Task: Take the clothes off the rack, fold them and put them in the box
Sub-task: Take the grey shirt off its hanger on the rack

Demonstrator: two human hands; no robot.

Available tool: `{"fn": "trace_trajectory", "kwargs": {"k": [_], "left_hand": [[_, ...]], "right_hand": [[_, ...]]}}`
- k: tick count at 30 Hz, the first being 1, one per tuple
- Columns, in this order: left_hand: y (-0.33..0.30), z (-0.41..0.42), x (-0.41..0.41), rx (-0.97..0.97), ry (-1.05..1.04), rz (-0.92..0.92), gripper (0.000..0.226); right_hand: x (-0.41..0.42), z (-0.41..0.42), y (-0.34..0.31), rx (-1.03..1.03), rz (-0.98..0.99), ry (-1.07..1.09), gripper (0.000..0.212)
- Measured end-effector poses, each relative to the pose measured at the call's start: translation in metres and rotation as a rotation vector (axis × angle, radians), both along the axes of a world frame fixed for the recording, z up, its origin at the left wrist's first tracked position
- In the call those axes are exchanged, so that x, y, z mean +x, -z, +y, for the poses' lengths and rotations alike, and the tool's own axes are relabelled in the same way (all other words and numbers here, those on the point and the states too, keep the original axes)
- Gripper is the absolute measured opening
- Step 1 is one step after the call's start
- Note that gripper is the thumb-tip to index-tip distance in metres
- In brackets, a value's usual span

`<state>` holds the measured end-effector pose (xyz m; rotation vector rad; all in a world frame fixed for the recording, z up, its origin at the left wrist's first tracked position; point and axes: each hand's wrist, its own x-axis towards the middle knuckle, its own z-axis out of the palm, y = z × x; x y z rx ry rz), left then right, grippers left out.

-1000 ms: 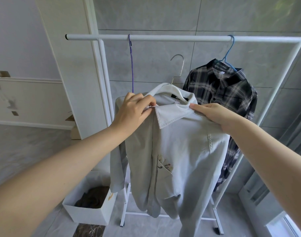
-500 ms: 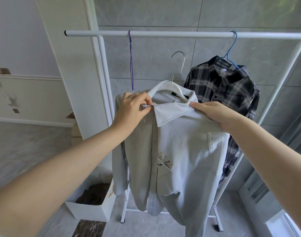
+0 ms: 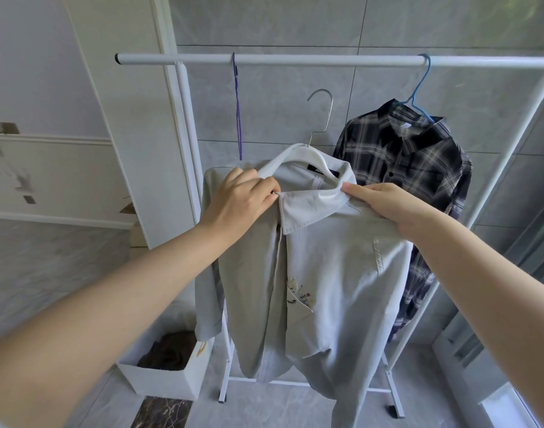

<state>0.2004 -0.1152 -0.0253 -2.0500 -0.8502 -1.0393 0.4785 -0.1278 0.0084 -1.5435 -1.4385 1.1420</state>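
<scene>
A pale grey-blue shirt (image 3: 332, 273) with small embroidery hangs on a white hanger (image 3: 283, 157), held off the rack bar in front of me. My left hand (image 3: 240, 202) pinches the shirt's top front at the collar, by the hanger's left arm. My right hand (image 3: 385, 202) grips the right side of the collar. A dark plaid shirt (image 3: 416, 168) hangs on a blue hanger (image 3: 419, 88) from the white rack (image 3: 295, 60). A white box (image 3: 168, 379) on the floor at lower left holds dark cloth.
An empty purple hanger (image 3: 238, 112) hangs from the bar at left. The rack's upright (image 3: 187, 134) stands just behind the box. Grey tiled wall lies behind, a white pillar at left, a window ledge at lower right.
The held shirt and hanger have shifted slightly up and towards me, and the view has tilted a little. Both hands keep their hold at the collar.
</scene>
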Motion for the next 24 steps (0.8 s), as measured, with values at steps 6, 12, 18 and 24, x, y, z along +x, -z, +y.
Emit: {"fn": "trace_trajectory", "kwargs": {"k": [6,12,18,24], "left_hand": [[0.003,0.005,-0.008,-0.166,0.077,-0.024,0.017],[-0.008,-0.005,-0.008,-0.191,0.070,0.006,0.036],[-0.012,0.015,0.000,-0.419,-0.158,-0.167,0.063],[-0.019,0.010,0.002,-0.279,-0.252,-0.096,0.024]], "right_hand": [[0.003,0.001,0.001,0.013,-0.008,-0.008,0.038],[0.007,0.001,0.000,0.046,-0.055,0.008,0.076],[-0.001,-0.003,0.000,0.073,-0.193,-0.057,0.076],[0.002,0.003,0.006,0.134,-0.264,0.011,0.058]]}}
